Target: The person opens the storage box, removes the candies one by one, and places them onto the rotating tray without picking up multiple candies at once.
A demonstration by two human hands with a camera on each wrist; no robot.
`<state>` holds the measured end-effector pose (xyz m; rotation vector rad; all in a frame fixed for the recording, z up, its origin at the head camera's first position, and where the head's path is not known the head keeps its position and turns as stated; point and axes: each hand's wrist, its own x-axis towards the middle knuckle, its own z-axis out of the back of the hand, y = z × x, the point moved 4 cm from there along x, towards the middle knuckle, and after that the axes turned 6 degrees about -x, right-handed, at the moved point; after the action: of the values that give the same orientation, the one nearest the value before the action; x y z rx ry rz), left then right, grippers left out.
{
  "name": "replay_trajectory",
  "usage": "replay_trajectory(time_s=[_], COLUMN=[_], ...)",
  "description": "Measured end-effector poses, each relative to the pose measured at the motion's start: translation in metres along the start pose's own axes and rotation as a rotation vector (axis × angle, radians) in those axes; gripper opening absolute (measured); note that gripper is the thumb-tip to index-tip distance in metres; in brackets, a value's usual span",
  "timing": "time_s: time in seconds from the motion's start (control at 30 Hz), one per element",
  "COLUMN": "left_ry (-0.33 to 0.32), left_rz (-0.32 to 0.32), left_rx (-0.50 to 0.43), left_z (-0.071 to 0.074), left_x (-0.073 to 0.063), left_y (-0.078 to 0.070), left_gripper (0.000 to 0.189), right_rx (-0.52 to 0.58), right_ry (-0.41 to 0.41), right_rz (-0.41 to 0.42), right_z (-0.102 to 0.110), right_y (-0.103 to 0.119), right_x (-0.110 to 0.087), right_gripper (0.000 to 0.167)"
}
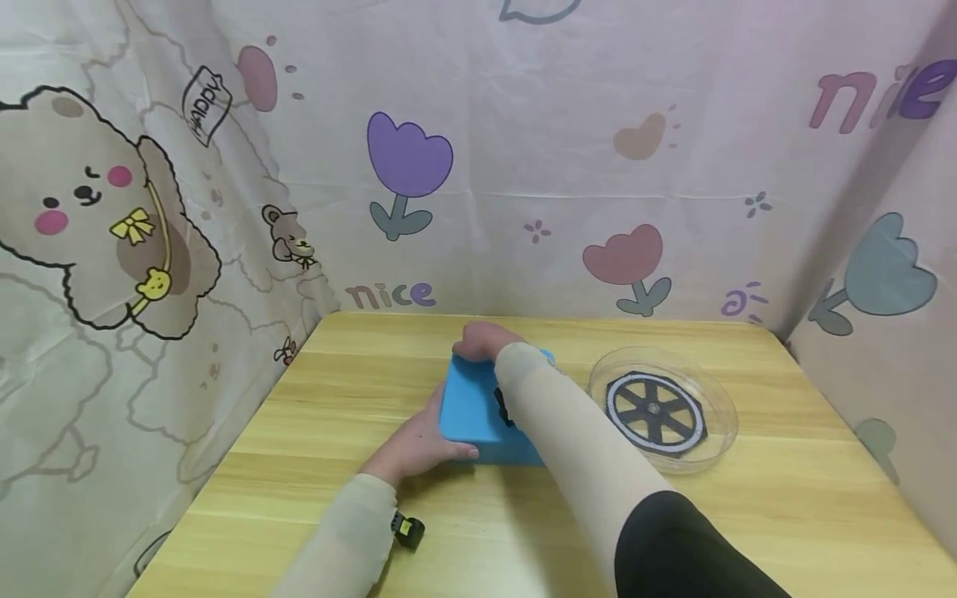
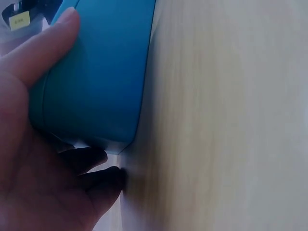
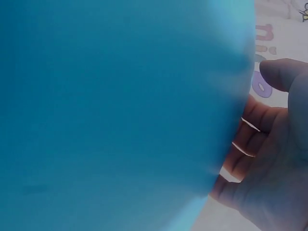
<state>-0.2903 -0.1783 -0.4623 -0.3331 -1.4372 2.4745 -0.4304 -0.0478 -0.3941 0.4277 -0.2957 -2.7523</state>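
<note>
A blue box (image 1: 474,407) lies on the wooden table, partly covered by the right forearm. In the left wrist view, a seam runs along the side of the box (image 2: 96,77). My left hand (image 1: 419,440) holds its near left corner, thumb along the front side and fingers around the left side. Reaching across the top, my right hand (image 1: 484,340) is at the far edge of the box. In the right wrist view, the right hand's fingers (image 3: 245,144) curl behind that edge of the box (image 3: 120,106), while the thumb stands apart from it.
To the right of the box, a clear round dish (image 1: 721,428) holds a dark spoked wheel-like piece with a pale ring (image 1: 654,409). The wooden table (image 1: 336,365) meets a printed cloth (image 1: 508,274) at the back and sides. Small black cameras sit on both wrists.
</note>
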Motion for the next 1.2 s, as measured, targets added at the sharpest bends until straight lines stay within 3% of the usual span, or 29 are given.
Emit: replay_trajectory(time_s=[0.3, 0.63, 0.77, 0.93, 1.2], left_ry=[0.009, -0.003, -0.003, -0.016, -0.019], left_rz=[0.012, 0.021, 0.020, 0.024, 0.023], left_rx=[0.032, 0.022, 0.021, 0.026, 0.042], left_z=[-0.002, -0.002, -0.002, -0.002, -0.001], left_x=[-0.002, -0.002, -0.002, -0.003, -0.005], left_y=[-0.003, -0.006, -0.005, -0.004, -0.005], left_gripper=[0.129, 0.130, 0.131, 0.129, 0.128], right_rx=[-0.008, 0.005, 0.014, 0.026, -0.015], right_ry=[0.055, 0.084, 0.085, 0.079, 0.012], right_rz=[-0.006, 0.003, 0.012, 0.031, 0.056], right_z=[0.002, 0.008, 0.009, 0.013, 0.022], right_y=[0.005, 0.000, -0.002, -0.006, -0.034], right_x=[-0.002, 0.006, 0.005, -0.002, -0.027], right_gripper=[0.072, 0.047, 0.049, 0.058, 0.047])
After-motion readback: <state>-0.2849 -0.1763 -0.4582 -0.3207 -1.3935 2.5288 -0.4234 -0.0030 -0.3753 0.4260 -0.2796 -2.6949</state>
